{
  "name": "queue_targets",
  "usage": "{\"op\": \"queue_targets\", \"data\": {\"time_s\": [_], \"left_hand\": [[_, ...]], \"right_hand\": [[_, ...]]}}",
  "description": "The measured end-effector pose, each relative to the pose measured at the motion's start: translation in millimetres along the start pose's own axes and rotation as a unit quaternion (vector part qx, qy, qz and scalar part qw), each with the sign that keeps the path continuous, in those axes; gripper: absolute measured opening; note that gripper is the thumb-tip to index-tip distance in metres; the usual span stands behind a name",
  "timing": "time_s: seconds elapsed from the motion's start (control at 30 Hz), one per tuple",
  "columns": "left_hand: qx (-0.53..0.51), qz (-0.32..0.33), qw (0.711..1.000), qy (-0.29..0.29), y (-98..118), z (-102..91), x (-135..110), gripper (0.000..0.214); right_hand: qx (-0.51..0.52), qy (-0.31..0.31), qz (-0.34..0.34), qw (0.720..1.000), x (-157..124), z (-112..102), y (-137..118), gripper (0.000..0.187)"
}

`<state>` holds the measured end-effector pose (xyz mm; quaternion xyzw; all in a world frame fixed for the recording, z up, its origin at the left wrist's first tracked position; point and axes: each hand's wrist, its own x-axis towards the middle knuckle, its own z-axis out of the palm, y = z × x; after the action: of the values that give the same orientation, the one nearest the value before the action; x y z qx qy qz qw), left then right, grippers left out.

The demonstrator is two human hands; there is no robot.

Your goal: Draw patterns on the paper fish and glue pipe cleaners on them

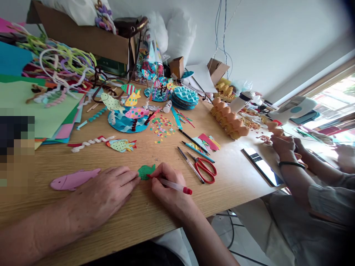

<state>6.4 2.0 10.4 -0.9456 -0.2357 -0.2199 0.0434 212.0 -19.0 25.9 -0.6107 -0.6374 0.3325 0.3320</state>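
My left hand (107,190) lies flat on the wooden table (144,218), fingers stretched out, with its fingertips pressing the edge of a small green paper fish (145,171). My right hand (166,188) is closed round a red-capped pen (177,187), whose tip touches the green fish. A pink paper fish (73,180) lies just left of my left hand.
Red-handled scissors (205,169), pencils and paper scraps lie to the right. Decorated paper fish on blue wave discs (128,120), confetti, pipe cleaners, coloured paper sheets (36,107) and a cardboard box (83,35) fill the far side. Another person's hands (283,146) work beside an egg carton (229,120) and a phone (262,166).
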Motion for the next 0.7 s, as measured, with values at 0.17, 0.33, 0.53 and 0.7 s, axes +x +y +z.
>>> {"op": "queue_targets", "data": {"time_s": [0.17,0.33,0.53,0.7], "left_hand": [[-0.001,-0.008,1.0,-0.017,-0.5,1.2,-1.4,0.039],[-0.001,-0.012,0.999,-0.033,-1.5,1.2,-1.8,0.037],[-0.012,-0.022,0.999,-0.048,-1.0,0.5,-1.6,0.035],[-0.016,-0.029,0.997,-0.064,-0.9,-0.9,-0.6,0.035]], "right_hand": [[0.0,-0.006,-0.008,1.0,-0.8,-1.4,-1.2,0.012],[0.015,0.002,-0.018,1.0,-1.8,-1.0,0.2,0.012],[0.031,0.006,-0.013,0.999,-0.3,0.7,0.3,0.009],[0.009,0.01,-0.019,1.0,0.6,2.2,0.8,0.01]]}}
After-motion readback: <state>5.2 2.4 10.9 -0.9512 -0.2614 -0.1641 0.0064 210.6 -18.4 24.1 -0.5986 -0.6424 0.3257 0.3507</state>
